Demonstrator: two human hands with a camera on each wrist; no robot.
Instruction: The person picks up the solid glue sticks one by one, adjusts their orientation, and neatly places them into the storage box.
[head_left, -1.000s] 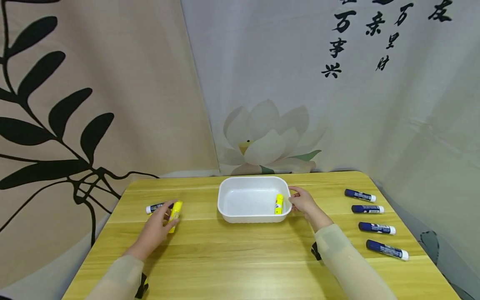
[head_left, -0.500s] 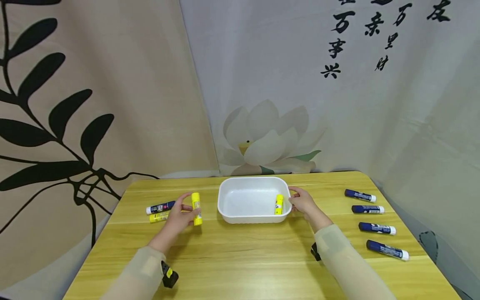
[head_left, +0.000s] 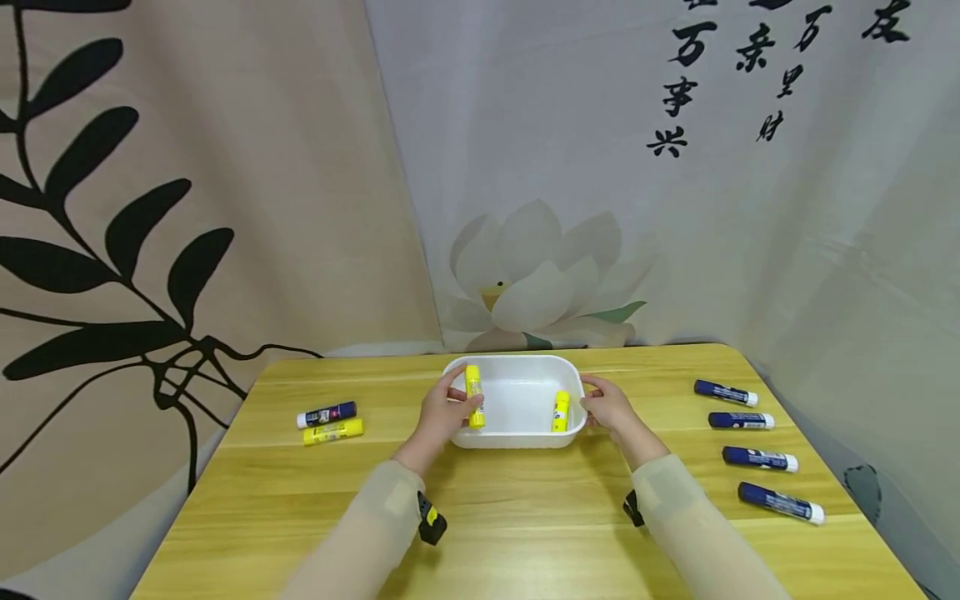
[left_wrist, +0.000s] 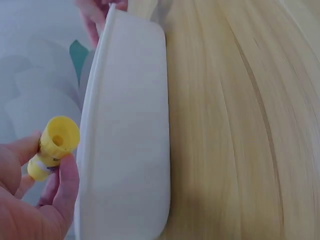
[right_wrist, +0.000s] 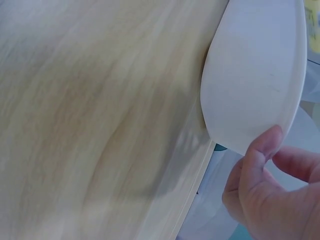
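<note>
My left hand [head_left: 441,412] pinches a yellow glue stick [head_left: 474,396] between thumb and fingers, holding it upright over the left end of a white plastic tray [head_left: 517,441]. In the left wrist view the round hollow base of the glue stick [left_wrist: 60,135] faces the camera, beside the tray's rim. Another yellow glue stick [head_left: 561,412] lies inside the tray at its right end. My right hand [head_left: 609,408] grips the tray's right rim, thumb on the outer wall in the right wrist view; its other fingers are partly hidden.
On the table's left lie a dark blue tube with a white end [head_left: 327,414] and a yellow glue stick [head_left: 333,431], side by side. Several similar dark blue tubes [head_left: 760,458] lie in a column at the right. A printed cloth [head_left: 525,167] hangs behind the table.
My left hand has carried the yellow glue stick rightward from beside the left pair to over the tray. My right hand stays at the tray's right rim.
</note>
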